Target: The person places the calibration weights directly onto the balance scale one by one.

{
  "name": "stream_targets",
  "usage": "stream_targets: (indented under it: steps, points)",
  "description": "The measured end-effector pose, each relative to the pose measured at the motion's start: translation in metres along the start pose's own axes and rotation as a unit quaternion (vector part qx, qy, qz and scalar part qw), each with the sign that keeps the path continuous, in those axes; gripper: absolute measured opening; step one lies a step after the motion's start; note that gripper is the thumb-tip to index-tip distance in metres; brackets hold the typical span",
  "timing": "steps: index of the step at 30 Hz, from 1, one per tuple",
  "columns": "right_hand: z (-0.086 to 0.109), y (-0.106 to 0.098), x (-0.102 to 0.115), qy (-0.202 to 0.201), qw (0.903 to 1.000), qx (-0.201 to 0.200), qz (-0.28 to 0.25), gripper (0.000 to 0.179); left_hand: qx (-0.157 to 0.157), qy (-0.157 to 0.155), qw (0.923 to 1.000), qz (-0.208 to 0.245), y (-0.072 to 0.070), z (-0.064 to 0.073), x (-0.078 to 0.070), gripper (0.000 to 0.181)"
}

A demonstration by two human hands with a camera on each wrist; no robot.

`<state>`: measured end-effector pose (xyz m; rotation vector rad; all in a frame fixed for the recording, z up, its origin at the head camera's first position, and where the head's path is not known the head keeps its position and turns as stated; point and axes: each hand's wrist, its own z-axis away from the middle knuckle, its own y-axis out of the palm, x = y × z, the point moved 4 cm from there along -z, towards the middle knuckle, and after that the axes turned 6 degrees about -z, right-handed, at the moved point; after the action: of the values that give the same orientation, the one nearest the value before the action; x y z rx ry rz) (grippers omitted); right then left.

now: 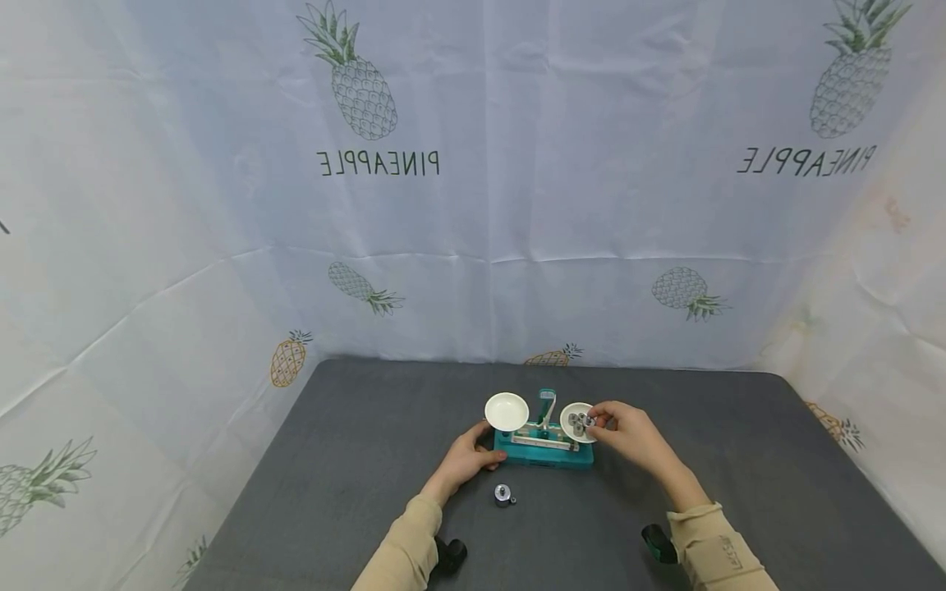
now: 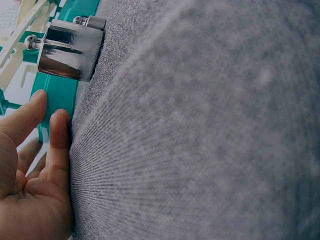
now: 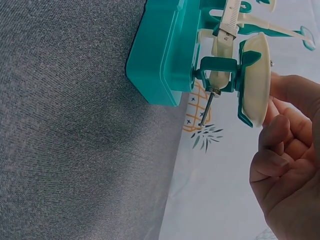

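A teal balance scale [image 1: 545,456] with two cream pans stands on the dark table. My left hand [image 1: 464,456] holds the left end of its base [image 2: 59,95], thumb on the near side. The left pan [image 1: 506,412] is bare and sits higher than the right pan [image 1: 566,413], where several small metal weights [image 1: 576,422] lie. Over the right pan, my right hand [image 1: 631,433] pinches a small metal weight [image 1: 589,421] between thumb and forefinger. In the right wrist view the pan's side [image 3: 258,80] hides those fingertips and the weight.
In front of the scale, a larger silver weight [image 1: 502,495] stands on the table beside a tiny weight [image 1: 513,501]. The grey table [image 1: 369,443] is bounded at the back and sides by a hanging pineapple-print cloth [image 1: 562,205].
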<state>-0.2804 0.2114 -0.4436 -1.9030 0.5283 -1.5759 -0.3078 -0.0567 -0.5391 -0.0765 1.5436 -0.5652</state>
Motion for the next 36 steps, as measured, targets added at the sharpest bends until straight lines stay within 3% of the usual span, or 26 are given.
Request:
stream_targets:
  steps: [18, 26, 29, 34, 36]
  points:
    - [-0.0007, 0.0006, -0.0027, -0.004, 1.0, -0.005, 0.005, 0.029, 0.003, -0.006, 1.0, -0.002, 0.0005, -0.0007, -0.0002, 0.066]
    - [0.0015, -0.003, -0.0036, -0.025, 0.9987, -0.039, 0.02, 0.027, 0.002, -0.005, 1.0, 0.004, 0.0, -0.0005, -0.001, 0.066]
    - [0.003, -0.0045, -0.0037, -0.033, 0.9981, -0.045, 0.026, 0.028, 0.006, 0.007, 0.9999, 0.007, -0.001, 0.0019, -0.0028, 0.068]
    - [0.0062, -0.0067, -0.004, -0.041, 0.9981, -0.043, 0.018, 0.031, 0.014, 0.062, 0.998, 0.006, -0.002, 0.0057, -0.0053, 0.072]
    - [0.008, -0.0075, -0.0045, -0.042, 0.9983, -0.04, 0.01, 0.033, 0.013, 0.06, 0.9981, 0.006, -0.0019, 0.0057, -0.0055, 0.071]
